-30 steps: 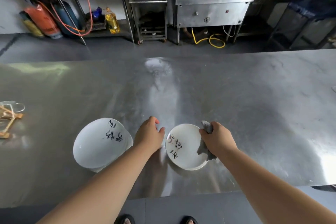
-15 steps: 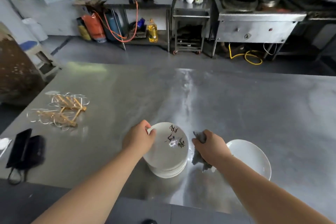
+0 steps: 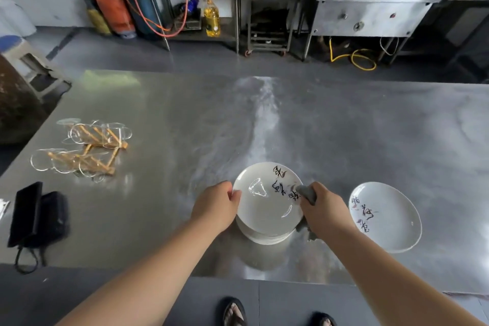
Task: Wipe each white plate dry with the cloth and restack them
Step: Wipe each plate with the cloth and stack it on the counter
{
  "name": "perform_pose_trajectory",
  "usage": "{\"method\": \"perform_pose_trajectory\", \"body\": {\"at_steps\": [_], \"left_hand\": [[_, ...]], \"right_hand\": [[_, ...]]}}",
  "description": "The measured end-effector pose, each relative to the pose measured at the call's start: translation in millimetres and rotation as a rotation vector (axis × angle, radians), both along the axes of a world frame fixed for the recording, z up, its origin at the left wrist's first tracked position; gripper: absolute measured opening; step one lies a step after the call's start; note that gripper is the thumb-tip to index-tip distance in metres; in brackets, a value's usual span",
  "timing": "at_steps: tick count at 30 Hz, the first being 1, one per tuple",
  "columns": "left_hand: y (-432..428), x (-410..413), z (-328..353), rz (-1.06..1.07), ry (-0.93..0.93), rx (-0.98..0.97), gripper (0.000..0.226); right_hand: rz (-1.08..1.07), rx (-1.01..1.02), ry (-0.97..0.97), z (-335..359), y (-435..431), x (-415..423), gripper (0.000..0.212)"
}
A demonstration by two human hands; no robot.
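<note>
Head view only. Left hand (image 3: 215,206) is gripping the left rim of the top plate (image 3: 264,201), thumb lying over the edge, fingers curling beneath. The top plate is tilting slightly, its near side sitting on the stack (image 3: 264,237) of white plates at the near-centre of the steel table (image 3: 344,140). Black brush lettering is showing on the plate's right half.

Right hand (image 3: 326,210) is clutching a grey cloth (image 3: 308,193), bunched in the fist, and is pressing it against the plate's right edge beside the lettering; a tail of cloth is hanging below the hand, beside the stack.

A single plate (image 3: 389,222) with similar lettering is lying flat to the right, apart from the stack, just beyond the right forearm.

On the table's left, two wire-and-wood racks (image 3: 87,151) are lying folded; nearer the edge, a black pouch (image 3: 39,214) is sitting with its strap dangling over the side.

Across the floor, an oil bottle (image 3: 211,18) is standing under a shelf, and a yellow hose (image 3: 354,57) is coiling beneath the steel stove unit. Sandalled feet (image 3: 234,312) are showing at the bottom edge.
</note>
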State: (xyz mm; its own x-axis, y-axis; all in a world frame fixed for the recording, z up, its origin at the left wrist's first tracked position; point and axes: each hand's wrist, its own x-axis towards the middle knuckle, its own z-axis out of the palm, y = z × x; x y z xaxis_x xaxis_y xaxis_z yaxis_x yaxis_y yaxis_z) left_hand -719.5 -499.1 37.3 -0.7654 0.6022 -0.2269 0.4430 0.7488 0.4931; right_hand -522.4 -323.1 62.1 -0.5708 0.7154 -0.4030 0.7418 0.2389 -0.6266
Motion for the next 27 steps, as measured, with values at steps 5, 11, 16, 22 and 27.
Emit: {"method": "perform_pose_trajectory", "body": {"at_steps": [5,11,16,22,27], "left_hand": [[7,2,15,0.0,-0.048,0.154,0.038],[24,4,64,0.089,-0.596,0.62,0.009],[33,14,106,0.204,-1.091,0.938,0.04],[46,34,145,0.146,-1.174,1.078,0.043],[62,60,178,0.108,-1.14,1.144,0.048]], "right_hand": [[-0.142,0.019,0.113,13,-4,5,0.014],[-0.212,0.103,0.261,55,13,8,0.016],[-0.193,0.213,0.38,97,30,11,0.016],[-0.306,0.297,0.564,162,47,26,0.015],[-0.032,0.473,0.604,210,36,38,0.035]]}}
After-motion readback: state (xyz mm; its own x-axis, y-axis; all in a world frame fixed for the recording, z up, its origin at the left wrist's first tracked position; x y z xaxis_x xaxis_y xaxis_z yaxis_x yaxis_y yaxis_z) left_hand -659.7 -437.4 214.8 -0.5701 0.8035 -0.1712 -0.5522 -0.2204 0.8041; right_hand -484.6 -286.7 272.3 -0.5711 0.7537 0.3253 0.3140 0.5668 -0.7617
